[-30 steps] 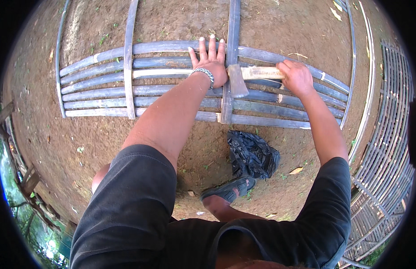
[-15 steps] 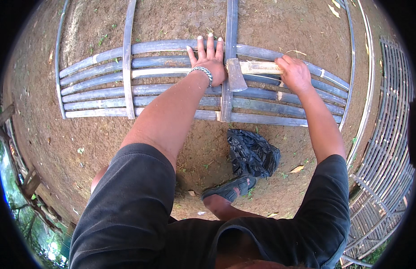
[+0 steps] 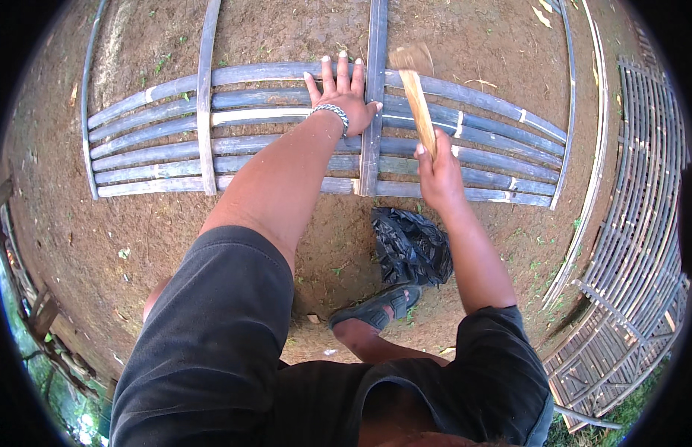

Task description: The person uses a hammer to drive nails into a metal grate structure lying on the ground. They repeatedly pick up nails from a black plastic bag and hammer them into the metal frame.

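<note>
A hatchet with a pale wooden handle is gripped in my right hand, fingers wrapped round the lower end. Its metal head, blurred, points away from me over the far slats, right of the middle crosspiece. My left hand, with a chain bracelet at the wrist, lies flat on the bamboo slats with fingers spread. The thumb reaches onto the dark middle crosspiece. Several curved grey-blue slats run left to right beneath the crosspieces, forming a panel on the ground.
A crumpled black plastic bag lies on the bare soil just nearer than the panel. By it is my sandalled foot. Long bamboo strips and a slatted bamboo rack stand along the right side.
The hatchet has left the middle crosspiece and swung round, its head now farther away. My right hand has come leftward and nearer to me. My left thumb now stretches onto the crosspiece.
</note>
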`<action>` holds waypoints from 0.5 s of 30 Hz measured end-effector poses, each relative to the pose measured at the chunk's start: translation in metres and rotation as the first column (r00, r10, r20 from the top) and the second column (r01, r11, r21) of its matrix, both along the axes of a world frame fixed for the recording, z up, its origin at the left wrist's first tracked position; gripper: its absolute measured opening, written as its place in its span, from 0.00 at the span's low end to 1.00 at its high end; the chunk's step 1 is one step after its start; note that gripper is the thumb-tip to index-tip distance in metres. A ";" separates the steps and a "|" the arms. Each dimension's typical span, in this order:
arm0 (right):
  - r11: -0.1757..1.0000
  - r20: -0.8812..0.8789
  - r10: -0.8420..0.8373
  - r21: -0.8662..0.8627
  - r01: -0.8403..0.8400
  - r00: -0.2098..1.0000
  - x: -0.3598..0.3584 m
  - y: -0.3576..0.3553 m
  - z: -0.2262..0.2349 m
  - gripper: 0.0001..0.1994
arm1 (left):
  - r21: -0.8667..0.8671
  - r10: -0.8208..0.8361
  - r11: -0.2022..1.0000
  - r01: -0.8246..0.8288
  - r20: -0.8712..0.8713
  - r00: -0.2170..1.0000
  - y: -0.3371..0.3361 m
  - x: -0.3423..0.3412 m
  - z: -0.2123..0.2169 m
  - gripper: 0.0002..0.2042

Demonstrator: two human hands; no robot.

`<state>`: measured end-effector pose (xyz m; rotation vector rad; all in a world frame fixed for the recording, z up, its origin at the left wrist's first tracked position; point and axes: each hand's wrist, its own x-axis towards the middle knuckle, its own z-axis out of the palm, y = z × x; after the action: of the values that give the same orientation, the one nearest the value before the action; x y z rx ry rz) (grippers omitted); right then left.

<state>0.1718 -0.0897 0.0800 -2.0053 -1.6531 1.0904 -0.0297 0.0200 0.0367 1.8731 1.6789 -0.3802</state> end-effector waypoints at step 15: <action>0.913 -0.148 -0.113 0.374 0.161 0.983 -0.011 0.003 0.015 0.21 | -0.022 -0.004 1.000 0.004 -0.005 1.000 0.005 0.000 0.005 0.45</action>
<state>0.1603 -0.0868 0.0949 -1.7325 -1.4993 0.7519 -0.0293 0.0247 0.0413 1.8610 1.6679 -0.4032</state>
